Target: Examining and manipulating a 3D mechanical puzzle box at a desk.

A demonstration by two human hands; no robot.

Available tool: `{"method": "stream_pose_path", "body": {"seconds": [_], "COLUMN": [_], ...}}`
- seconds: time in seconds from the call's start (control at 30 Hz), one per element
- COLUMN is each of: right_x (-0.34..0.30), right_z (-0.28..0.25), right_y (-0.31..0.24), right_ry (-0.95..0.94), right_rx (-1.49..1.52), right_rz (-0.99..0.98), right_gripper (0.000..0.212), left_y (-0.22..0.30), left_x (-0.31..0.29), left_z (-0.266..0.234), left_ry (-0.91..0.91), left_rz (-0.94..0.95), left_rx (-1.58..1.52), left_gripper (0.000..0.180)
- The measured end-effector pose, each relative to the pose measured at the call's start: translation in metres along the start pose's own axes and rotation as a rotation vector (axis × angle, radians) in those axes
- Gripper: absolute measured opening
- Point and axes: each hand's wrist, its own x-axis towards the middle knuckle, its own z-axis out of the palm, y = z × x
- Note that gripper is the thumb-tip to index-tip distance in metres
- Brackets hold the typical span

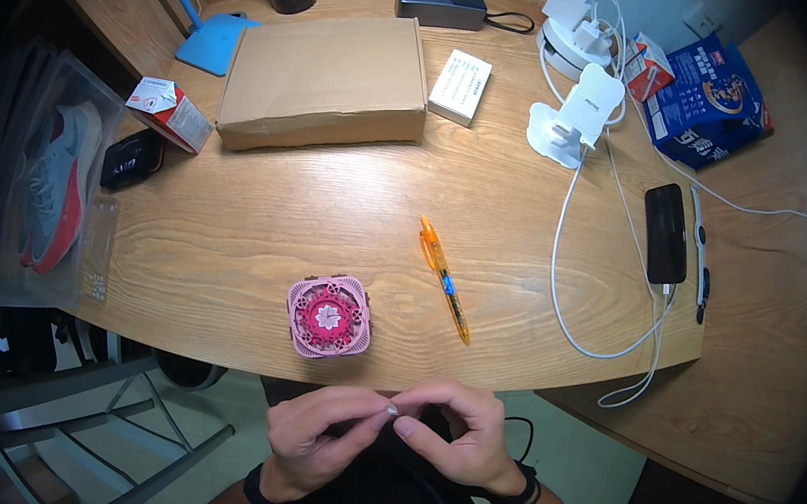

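Just off the front edge of the desk, my left hand (326, 434) and my right hand (457, 435) meet fingertip to fingertip. Pinched between them is a tiny pale, shiny piece (392, 410), too small for me to name. Both hands are closed on it, thumbs and forefingers pressed together. Beyond my left hand, near the desk edge, sits a pink square box (329, 316) with an openwork lid, a magenta ring and a pale flower in the middle. An orange pen (444, 279) lies slantwise on the wood, beyond my right hand.
A cardboard box (329, 77) lies at the back, beside a small white box (460, 87). To the right stand a white charging stand (587, 108) and a phone (666, 234) with cables. At left are a clear shoe box (70, 261) and a red-white carton (171, 113).
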Motion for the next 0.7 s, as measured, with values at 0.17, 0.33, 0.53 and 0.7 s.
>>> {"method": "stream_pose_path", "body": {"seconds": [0.17, 0.33, 0.53, 0.7], "right_x": [0.002, 0.000, -0.003, -0.002], "right_z": [0.002, 0.003, 0.003, 0.005], "right_y": [0.000, 0.006, 0.006, 0.008], "right_ry": [0.032, 0.049, 0.044, 0.045], "right_rx": [-0.040, -0.048, -0.085, -0.153], "right_rz": [0.035, 0.017, 0.058, -0.021], "right_gripper": [0.018, 0.015, 0.015, 0.015], "left_y": [-0.002, 0.001, 0.004, 0.002], "left_x": [-0.004, -0.003, -0.002, -0.009], "left_z": [0.002, 0.000, -0.004, -0.009], "left_ry": [0.015, -0.004, -0.056, -0.052], "left_rz": [-0.025, -0.015, -0.037, -0.298], "left_rx": [-0.017, -0.018, 0.030, -0.198], "left_gripper": [0.021, 0.022, 0.021, 0.015]}}
